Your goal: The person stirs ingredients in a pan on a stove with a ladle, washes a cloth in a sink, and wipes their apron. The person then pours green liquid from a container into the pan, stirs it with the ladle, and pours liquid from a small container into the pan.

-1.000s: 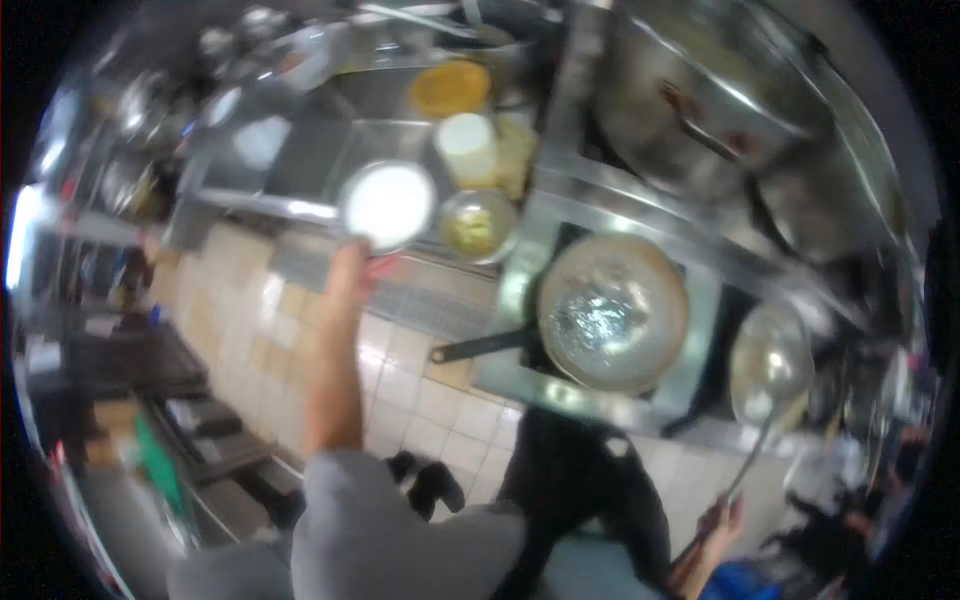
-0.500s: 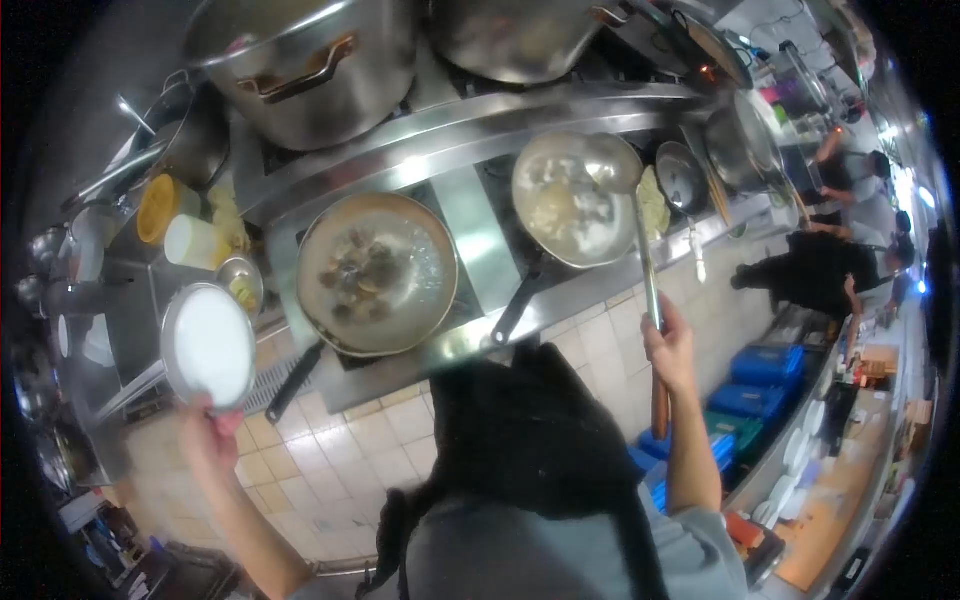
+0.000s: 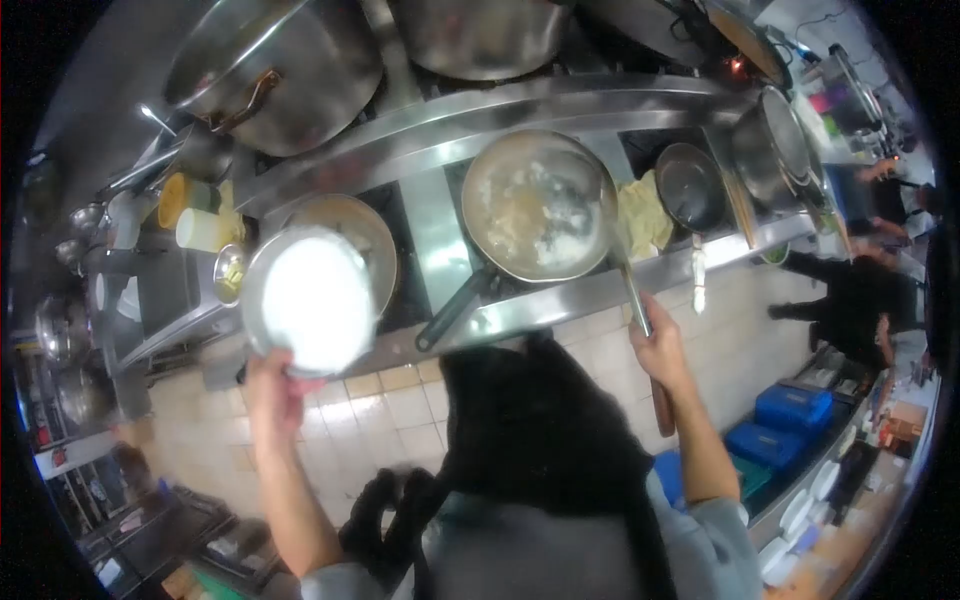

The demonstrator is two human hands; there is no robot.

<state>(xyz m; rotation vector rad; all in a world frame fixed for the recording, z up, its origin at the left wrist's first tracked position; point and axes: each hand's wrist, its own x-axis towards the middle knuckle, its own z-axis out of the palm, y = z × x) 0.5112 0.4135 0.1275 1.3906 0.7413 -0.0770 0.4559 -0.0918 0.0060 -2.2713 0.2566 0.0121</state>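
My left hand (image 3: 275,390) grips the rim of a metal bowl (image 3: 257,300) filled with something white. The bowl hangs in front of the left frying pan (image 3: 378,222) and covers much of it, including most of its contents. Wrapped round the shaft of a long ladle (image 3: 634,292) with a wooden end is my right hand (image 3: 662,348). The ladle's head reaches the right side of another frying pan (image 3: 488,190), where its outline is blurred. Pale liquid with white patches lies in that pan, whose black handle (image 3: 455,310) points toward me.
Large steel pots (image 3: 320,90) stand behind the burners. A yellowish cloth (image 3: 645,215) and a small dark pan (image 3: 690,185) are on the right. Containers (image 3: 198,229) and a small bowl (image 3: 230,275) sit at left. Co-workers (image 3: 850,290) stand far right, near blue bins (image 3: 790,408).
My left hand has brought the bowl rightward, now in front of the left pan. The ladle's head has moved lower along the right pan's side. The camera view has shifted slightly.
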